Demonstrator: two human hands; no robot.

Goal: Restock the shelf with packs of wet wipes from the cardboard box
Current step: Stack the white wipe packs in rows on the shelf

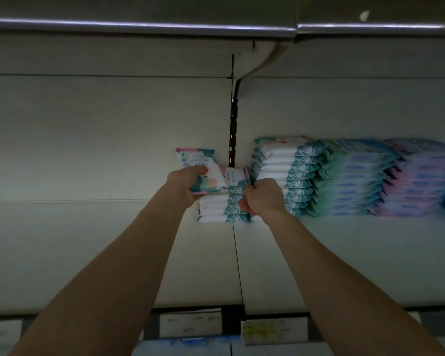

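A: Item one, far left?
B: Bare shelf [88, 253] deck, unfilled. Judged the space into which the row will grow.

A: Item two?
B: Left hand [188, 182], fingers curled round a teal-and-white pack [211, 179], held flat just above the short stack [216, 209]. An upright pack [194, 156] stands on edge behind the knuckles. Cannot tell whether it is gripped or only leaning.

A: Item three?
B: Middle pack [234, 177], between the two hands, over the short stack's right side. Right hand [263, 197] is clenched on its right end. Likely both hands are squaring the new packs over the pile before they are let down.

A: Why there?
B: The short stack sits just beside the teal stack [280, 160], same design but much taller, so like goes with like and the low pile is being brought up.

A: Further right?
B: Blue stack [357, 176], then pink stack [421, 173], each touching its neighbour, all flat, ends outward for reading.

A: Cardboard box?
B: Not in view.

A: Front edge?
B: Price labels [190, 322], text too blurred to read.
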